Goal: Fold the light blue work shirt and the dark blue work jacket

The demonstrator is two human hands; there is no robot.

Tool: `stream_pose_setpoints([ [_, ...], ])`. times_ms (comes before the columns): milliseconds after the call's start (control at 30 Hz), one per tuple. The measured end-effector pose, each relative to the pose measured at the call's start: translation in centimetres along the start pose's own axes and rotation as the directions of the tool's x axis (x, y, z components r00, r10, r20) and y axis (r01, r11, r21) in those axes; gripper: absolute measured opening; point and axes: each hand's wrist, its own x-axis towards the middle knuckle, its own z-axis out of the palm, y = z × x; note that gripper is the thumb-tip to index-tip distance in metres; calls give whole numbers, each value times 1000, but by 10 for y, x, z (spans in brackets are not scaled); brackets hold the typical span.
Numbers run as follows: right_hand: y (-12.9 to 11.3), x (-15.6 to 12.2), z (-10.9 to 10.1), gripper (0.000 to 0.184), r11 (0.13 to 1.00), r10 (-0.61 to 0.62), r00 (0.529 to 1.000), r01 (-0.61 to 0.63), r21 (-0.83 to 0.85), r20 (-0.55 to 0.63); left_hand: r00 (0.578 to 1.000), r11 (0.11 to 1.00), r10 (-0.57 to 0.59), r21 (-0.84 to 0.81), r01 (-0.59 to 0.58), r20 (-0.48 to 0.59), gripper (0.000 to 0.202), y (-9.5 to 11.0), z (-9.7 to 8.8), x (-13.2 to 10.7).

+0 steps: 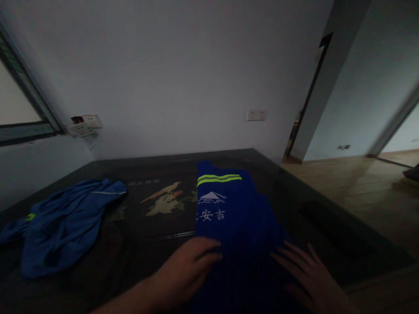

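Observation:
A folded dark blue work garment (235, 231) lies lengthwise in front of me, with a yellow-green reflective stripe, a white CEVA logo and white characters on its upper part. At its left edge, my left hand (188, 270) rests with fingers stretched over the fabric, palm hidden. My right hand (307, 277) lies along the garment's right edge, its fingers spread apart. The near part of the garment is very dark, so its folds there are hard to make out.
A crumpled blue garment (72, 222) lies to the left on the dark glossy tabletop (157, 162), which bears a bird-and-flower picture. On the right side sits a long black object (335, 226). A wall with sockets (257, 115) stands behind; wooden floor (330, 187) extends at right.

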Motion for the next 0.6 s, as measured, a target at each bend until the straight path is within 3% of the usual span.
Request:
stream_pose_setpoints([
  [67, -2, 35, -16, 45, 999, 21, 998, -19, 35, -65, 995, 999, -46, 10, 47, -86, 38, -38, -6, 33],
  [167, -1, 108, -30, 40, 992, -15, 988, 34, 124, -155, 984, 992, -105, 53, 114, -142, 33, -99, 1, 82],
  [300, 22, 214, -12, 48, 997, 3, 980, 12, 75, -197, 970, 974, -190, 96, 206, -150, 37, -160, 24, 132],
  [433, 58, 288, 22, 53, 984, 180, 978, -180, 2, -102, 944, 942, -312, 97, 322, -107, 43, -193, 37, 158],
  [500, 73, 305, 37, 55, 967, 252, 967, -254, -26, -39, 934, 928, -352, 105, 357, -63, 45, -204, 40, 164],
  [600, 91, 310, 57, 58, 954, 299, 952, -296, -49, 58, 921, 915, -388, 116, 387, -12, 48, -217, 46, 163],
])
